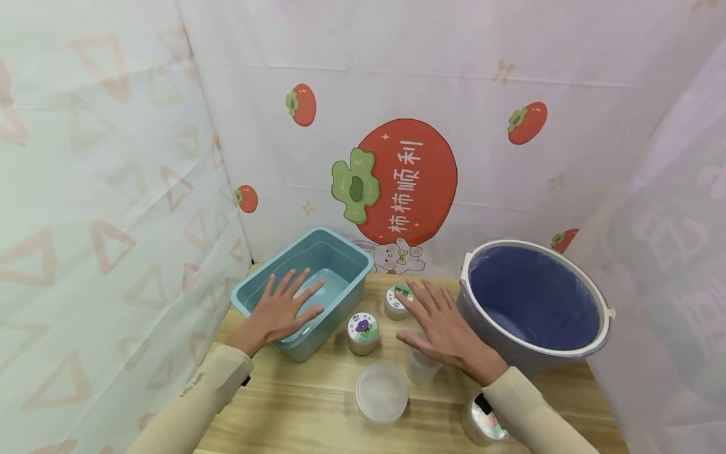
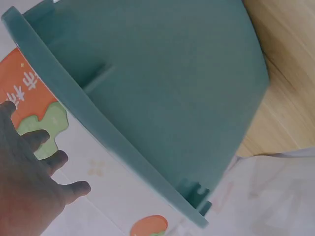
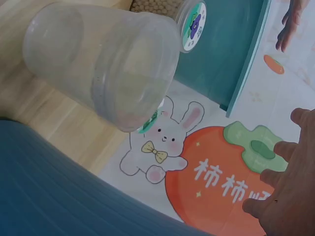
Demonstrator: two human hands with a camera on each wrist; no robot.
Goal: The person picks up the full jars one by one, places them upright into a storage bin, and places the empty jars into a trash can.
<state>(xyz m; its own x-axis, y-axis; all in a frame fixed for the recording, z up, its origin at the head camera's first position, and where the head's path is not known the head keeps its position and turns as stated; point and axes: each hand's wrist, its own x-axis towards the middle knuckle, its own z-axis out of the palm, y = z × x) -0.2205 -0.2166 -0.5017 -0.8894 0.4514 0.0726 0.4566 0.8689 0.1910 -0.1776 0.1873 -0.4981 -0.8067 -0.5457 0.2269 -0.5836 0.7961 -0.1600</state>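
My left hand (image 1: 279,314) hovers over the teal plastic basin (image 1: 317,348), fingers spread and holding nothing. In the left wrist view the basin's side (image 2: 172,98) stands beside that hand. My right hand (image 1: 439,325) is also spread and holds nothing, above the small jars and left of the blue bucket (image 1: 539,296). Under its palm stands a clear plastic jar (image 1: 421,369), partly hidden. A jar with a purple-flower lid (image 1: 363,333) stands between the hands; the right wrist view shows beige pellets (image 3: 160,7) inside it. Behind is a jar with a green-and-white lid (image 1: 397,308), partly covered by my right fingertips.
Nearer me on the wooden table (image 1: 306,410) stands a clear container with a round top (image 1: 381,394). A labelled jar (image 1: 482,425) sits by my right sleeve. White printed cloth (image 1: 255,126) hangs at the back and both sides, close to the basin and bucket.
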